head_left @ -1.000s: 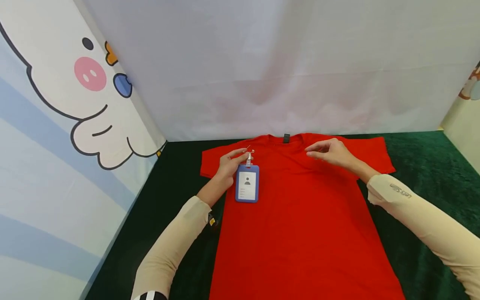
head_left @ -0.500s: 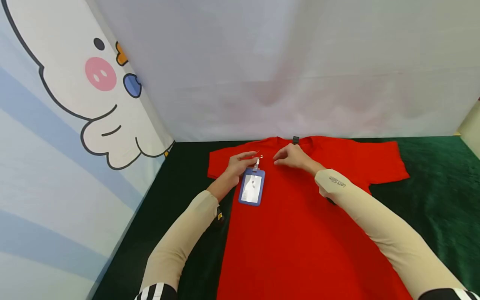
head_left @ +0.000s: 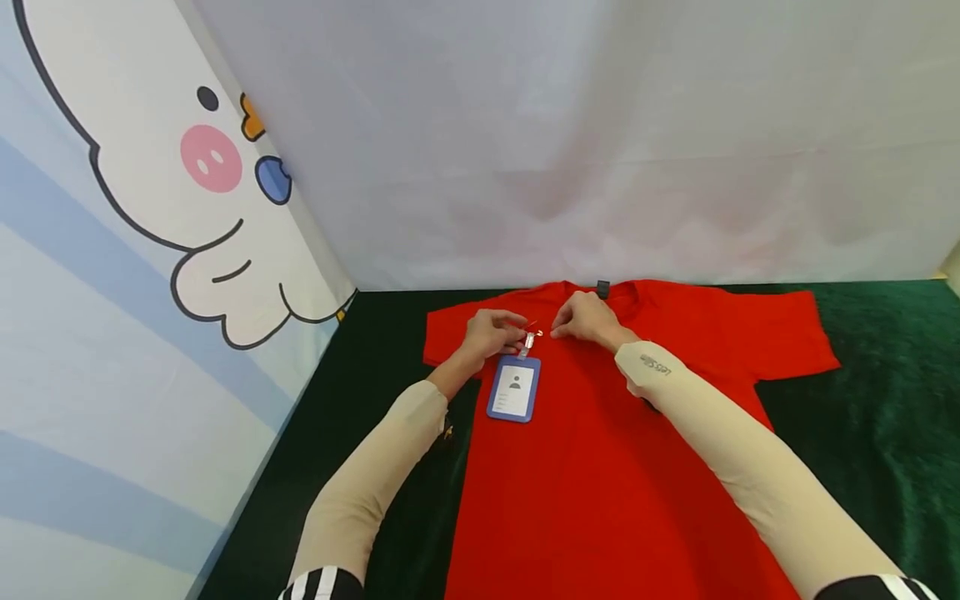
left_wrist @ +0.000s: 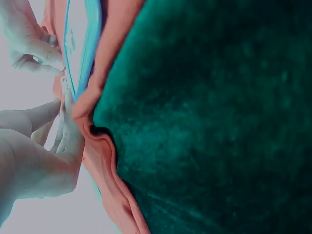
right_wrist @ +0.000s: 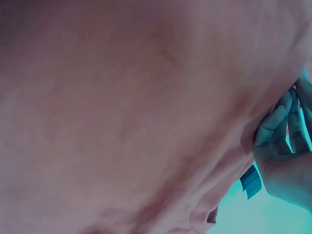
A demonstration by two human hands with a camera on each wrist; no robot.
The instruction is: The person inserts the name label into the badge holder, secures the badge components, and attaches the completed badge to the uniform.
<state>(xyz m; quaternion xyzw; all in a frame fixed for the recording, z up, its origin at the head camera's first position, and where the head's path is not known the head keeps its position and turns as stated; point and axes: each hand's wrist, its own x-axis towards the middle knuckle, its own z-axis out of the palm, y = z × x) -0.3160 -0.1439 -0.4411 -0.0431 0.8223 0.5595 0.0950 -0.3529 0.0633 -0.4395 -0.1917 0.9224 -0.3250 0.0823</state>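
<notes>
A red T-shirt (head_left: 600, 467) lies spread out, its collar at the far side. Over its left chest hangs a blue-framed ID badge (head_left: 513, 389) with a clear strap and metal clip. My left hand (head_left: 489, 332) pinches the badge's clip end, where a small metal pin (head_left: 539, 333) sticks out, apparently unfastened. Just to the right of the pin is my right hand (head_left: 588, 318), its thumb and fingertips close together at the shirt front below the collar. Whether cloth is between them I cannot tell. In the left wrist view the badge (left_wrist: 82, 44) is seen edge-on beside both hands.
Dark green cloth (head_left: 885, 400) covers the table. A white sheet (head_left: 637, 142) hangs behind the table, and a cartoon-printed panel (head_left: 135, 292) stands at the left. The shirt's dark neck label (head_left: 603, 289) shows at the collar.
My right hand has moved left, from the right side of the collar to beside the pin. My left hand still holds the badge, which swung tilted. The head view has shifted slightly.
</notes>
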